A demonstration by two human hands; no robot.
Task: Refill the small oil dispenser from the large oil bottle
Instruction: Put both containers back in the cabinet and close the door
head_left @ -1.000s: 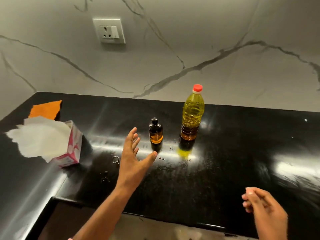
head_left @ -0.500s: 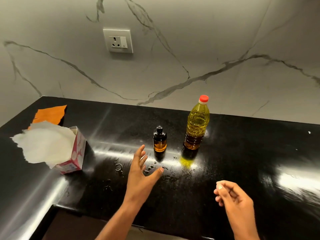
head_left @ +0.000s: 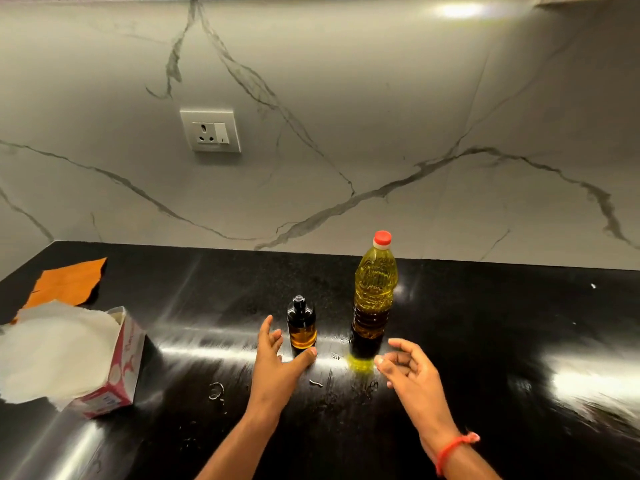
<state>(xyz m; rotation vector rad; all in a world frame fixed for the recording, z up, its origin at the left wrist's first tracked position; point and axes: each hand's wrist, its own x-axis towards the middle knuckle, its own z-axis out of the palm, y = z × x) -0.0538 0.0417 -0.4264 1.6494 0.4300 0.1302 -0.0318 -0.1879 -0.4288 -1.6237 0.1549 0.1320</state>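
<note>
Small oil dispenser point(head_left: 301, 327) upright on black table point(head_left: 485, 341), cap up, large oil bottle point(head_left: 374, 292) upright just to its right, red cap on, left hand point(head_left: 277, 362) fingers spread wide beside dispenser, thumb near its base, right hand point(head_left: 410, 370) fingers loosely curled, holding nothing, near bottle base, tissue box point(head_left: 117, 368) far left.

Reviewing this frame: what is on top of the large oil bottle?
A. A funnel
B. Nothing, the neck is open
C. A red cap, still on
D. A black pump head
C: the large oil bottle stands upright on the black counter with its red cap in place; neither hand has reached it.
</note>
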